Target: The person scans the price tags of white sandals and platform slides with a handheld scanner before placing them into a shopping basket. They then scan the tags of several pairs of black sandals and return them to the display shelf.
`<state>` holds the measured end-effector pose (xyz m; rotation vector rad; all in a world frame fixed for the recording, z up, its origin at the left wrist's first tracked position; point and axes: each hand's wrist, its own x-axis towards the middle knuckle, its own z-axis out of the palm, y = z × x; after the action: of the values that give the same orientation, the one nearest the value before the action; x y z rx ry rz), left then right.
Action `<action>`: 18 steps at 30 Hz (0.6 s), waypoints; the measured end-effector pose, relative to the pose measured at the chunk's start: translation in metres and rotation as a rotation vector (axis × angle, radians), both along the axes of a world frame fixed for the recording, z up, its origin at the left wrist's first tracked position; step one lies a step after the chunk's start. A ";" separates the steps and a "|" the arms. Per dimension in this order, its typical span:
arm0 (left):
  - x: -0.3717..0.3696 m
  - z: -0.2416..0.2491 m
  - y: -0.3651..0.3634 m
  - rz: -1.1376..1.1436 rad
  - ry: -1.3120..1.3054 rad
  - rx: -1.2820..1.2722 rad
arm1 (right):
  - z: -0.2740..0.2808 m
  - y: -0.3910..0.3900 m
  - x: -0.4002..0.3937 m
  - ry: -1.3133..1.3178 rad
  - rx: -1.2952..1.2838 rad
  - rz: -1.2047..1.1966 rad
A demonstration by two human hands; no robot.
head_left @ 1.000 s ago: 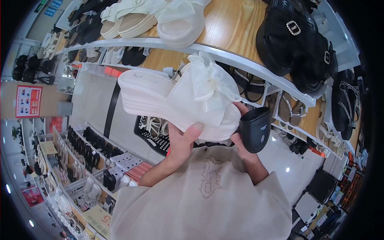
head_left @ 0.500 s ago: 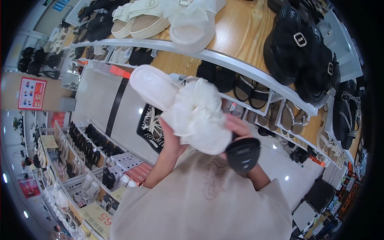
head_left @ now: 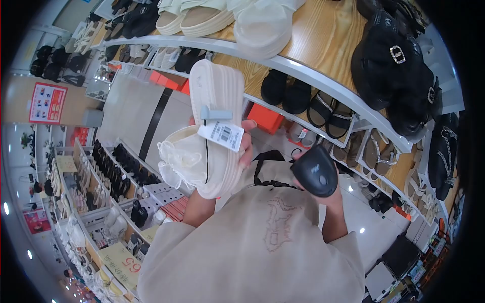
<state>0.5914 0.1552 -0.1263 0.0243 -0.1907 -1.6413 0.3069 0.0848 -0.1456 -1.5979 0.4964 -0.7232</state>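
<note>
Gripped in my left hand is a white thick-soled slipper, turned on its side, with white flower-like trim facing left. A pale blue security tag is fixed to it, and a white barcode label hangs beside the tag. My right hand holds a black handheld device, a scanner by its look, to the right of the slipper. Much of each hand is hidden behind what it holds.
A wooden shelf with white and black slippers spans the top. Lower tiers hold sandals and an orange box. Shoe racks stand at left. A black case is at lower right.
The slipper has been turned, its sole side and label now showing, and it is held in my left hand only. My right hand has moved away from it with the black device raised.
</note>
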 end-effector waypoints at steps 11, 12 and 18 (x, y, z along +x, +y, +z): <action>-0.029 0.023 0.023 0.150 -0.386 0.522 | 0.053 -0.017 0.013 0.104 -0.071 0.313; -0.023 0.020 0.029 0.081 -0.318 0.412 | 0.049 -0.021 0.021 0.100 -0.111 0.377; -0.017 0.026 0.045 0.141 -0.407 0.413 | 0.089 -0.023 0.048 0.323 -0.046 0.485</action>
<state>0.5748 0.2005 -0.1005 0.6751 -0.1524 -1.4964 0.3545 0.0616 -0.0570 -1.7969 0.3019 -0.1113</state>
